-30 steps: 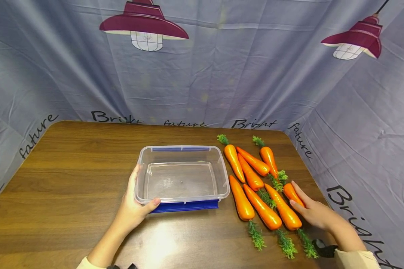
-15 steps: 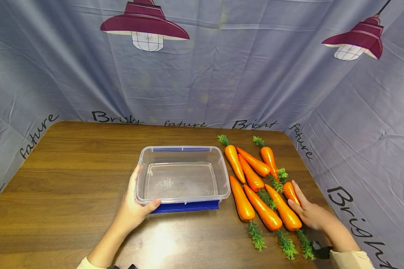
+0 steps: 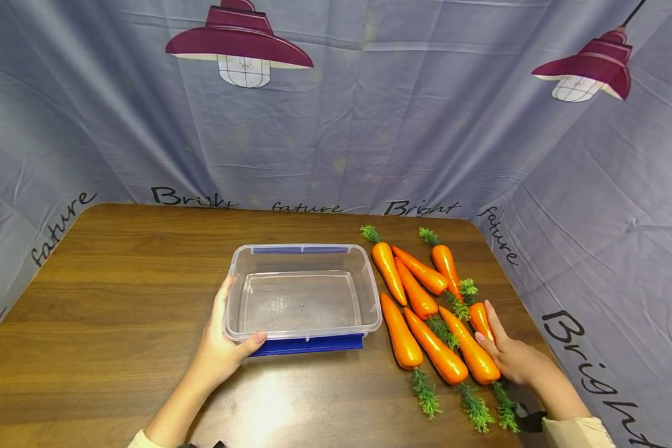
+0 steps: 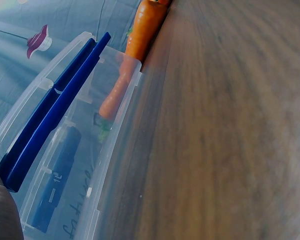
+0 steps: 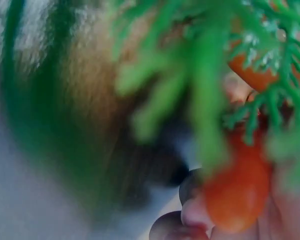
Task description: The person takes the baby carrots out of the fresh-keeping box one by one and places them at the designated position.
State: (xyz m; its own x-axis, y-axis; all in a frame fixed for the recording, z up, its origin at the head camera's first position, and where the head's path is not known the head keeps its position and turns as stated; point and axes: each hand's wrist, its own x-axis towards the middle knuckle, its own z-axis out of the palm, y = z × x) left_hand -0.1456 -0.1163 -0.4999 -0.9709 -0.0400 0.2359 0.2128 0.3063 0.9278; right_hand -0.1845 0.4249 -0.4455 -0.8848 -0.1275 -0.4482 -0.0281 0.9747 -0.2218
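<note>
A clear rectangular plastic food container [image 3: 302,298], with blue clips on its long sides, stands with no lid on the table. My left hand [image 3: 224,348] grips its near left corner, thumb over the front rim and fingers along the left wall. In the left wrist view, the blue clip [image 4: 55,110] hangs folded out beside my thumb. To the right lie several orange carrots [image 3: 435,345] with green tops. My right hand [image 3: 518,358] holds the rightmost carrot [image 3: 481,320] between thumb and fingers; its lower part is hidden by the hand. Blurred greenery covers much of the right wrist view.
The carrots lie close together at the container's right, one carrot [image 3: 389,272] nearly touching its wall. Grey-blue curtains [image 3: 336,124] enclose the brown wooden table [image 3: 134,280] at the back and sides. Bare wood stretches left of the container.
My right hand has shifted slightly left and nearer, and the carrot in it has turned a little straighter. My left hand and the container have stayed in place.
</note>
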